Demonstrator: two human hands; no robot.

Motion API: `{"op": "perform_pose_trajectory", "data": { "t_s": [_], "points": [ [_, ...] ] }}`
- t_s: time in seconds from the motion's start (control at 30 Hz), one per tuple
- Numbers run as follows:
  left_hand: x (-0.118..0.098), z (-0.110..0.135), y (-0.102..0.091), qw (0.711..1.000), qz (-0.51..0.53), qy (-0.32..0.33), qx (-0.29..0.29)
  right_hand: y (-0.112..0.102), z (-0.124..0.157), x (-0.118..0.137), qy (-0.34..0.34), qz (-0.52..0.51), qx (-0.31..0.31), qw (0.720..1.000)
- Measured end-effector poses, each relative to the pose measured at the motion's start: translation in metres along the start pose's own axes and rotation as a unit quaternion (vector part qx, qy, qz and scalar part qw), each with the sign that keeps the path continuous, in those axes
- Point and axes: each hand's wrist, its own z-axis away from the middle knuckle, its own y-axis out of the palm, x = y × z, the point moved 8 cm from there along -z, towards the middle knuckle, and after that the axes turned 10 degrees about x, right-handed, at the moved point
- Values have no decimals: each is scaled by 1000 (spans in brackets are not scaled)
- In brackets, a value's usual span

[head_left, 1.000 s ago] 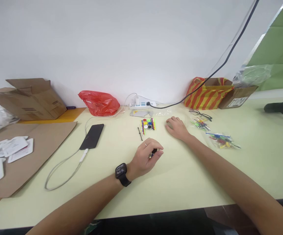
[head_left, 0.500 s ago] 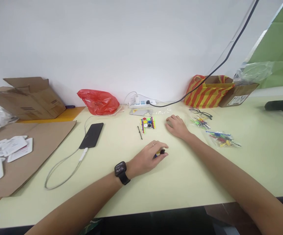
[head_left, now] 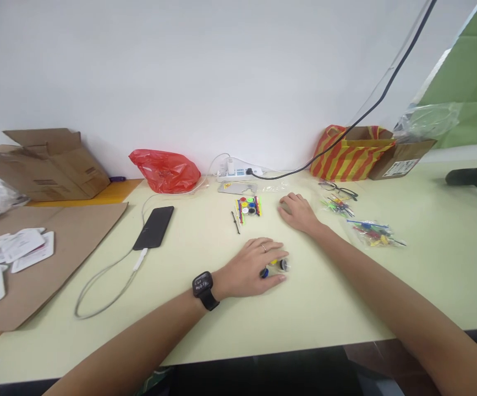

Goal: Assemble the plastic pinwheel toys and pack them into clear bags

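Well in from the front edge of the counter (head_left: 324, 324), the left hand (head_left: 283, 266) is spread around small round pieces (head_left: 283, 265), likely corralling them; the right hand (head_left: 300, 213) covers a pale object (head_left: 285, 207), grip unclear.

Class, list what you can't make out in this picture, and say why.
In the head view:
Coloured pieces at the left hand: how many, since its fingers cover part.
Space beneath the right hand: the hand hides it.
Watch digits: too small and blurred.
Black object at right: its far end, cut off by the picture's edge.
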Motion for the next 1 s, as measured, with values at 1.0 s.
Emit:
{"op": "perform_pose_trajectory", "data": {
  "t_s": [1.0],
  "points": [
    [136, 31, -57, 968, -101, -179, -141, -1, 3, 1, -9, 1, 18, 1000]
  ]
}}
